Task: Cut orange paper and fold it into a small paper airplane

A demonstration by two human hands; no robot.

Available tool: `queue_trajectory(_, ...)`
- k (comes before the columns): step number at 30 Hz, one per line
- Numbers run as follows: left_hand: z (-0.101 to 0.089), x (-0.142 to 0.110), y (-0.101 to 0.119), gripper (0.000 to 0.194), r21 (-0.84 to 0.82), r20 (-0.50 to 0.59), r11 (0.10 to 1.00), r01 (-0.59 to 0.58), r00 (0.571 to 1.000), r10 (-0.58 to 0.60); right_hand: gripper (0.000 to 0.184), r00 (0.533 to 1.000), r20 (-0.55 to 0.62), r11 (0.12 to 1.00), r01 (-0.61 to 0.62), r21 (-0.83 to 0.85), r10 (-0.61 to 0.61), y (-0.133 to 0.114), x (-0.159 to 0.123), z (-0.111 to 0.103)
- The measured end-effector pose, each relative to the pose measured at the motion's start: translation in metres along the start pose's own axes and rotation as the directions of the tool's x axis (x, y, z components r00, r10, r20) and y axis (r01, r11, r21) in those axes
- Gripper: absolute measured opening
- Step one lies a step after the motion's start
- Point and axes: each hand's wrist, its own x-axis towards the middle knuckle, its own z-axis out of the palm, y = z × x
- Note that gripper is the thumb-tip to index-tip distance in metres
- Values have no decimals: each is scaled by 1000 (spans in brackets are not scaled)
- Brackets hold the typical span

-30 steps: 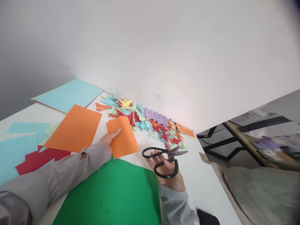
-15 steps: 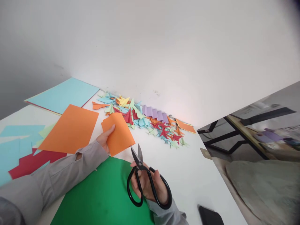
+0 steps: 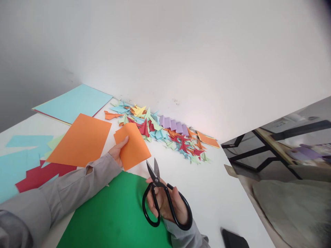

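Note:
My left hand (image 3: 117, 151) grips a piece of orange paper (image 3: 134, 146) by its left side, thumb on top and the other fingers hidden beneath. In my right hand (image 3: 168, 203) is a pair of black-handled scissors (image 3: 156, 181), with fingers and thumb through the loops. Its blades are slightly parted and point up toward the lower right corner of the paper, apart from it. Under both hands lies a green sheet (image 3: 113, 210) on the white table (image 3: 204, 193). A larger orange sheet (image 3: 81, 141) rests left of my left hand.
A pile of small folded paper planes (image 3: 144, 127) runs along the wall, with a purple pleated strip (image 3: 173, 124) among them. Light blue sheets (image 3: 74, 101) lie at the back left, red paper (image 3: 43, 175) at the left. A black flat object (image 3: 234, 238) sits near the right edge.
The whole view has shifted slightly, so things appear a little further right. Both hands keep their holds on the orange paper and the scissors.

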Motion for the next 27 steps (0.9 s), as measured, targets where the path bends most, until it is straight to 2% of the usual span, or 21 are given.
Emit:
queue_trajectory(5,1,-2,0,37,17,15,1000,-4,1000,4,68,1000,12,999,13,43,-13,1,1,-1)
queue_trajectory(12,0,-2,-1,24,69,28,996,57,998,-59,83,998,-68,995,7,101,0,4,4,-3)
queue_trajectory(18,-5,3,-6,19,175,99,985,3,995,-21,91,998,-57,996,37,80,-33,12,4,-6)
queue_trajectory(23,-9,3,-9,26,300,167,954,-8,985,-45,83,997,-79,996,-5,90,12,11,5,-7)
queue_trajectory(27,-10,0,-9,34,328,247,944,-39,968,-46,80,998,-58,994,-7,111,14,11,9,-7)
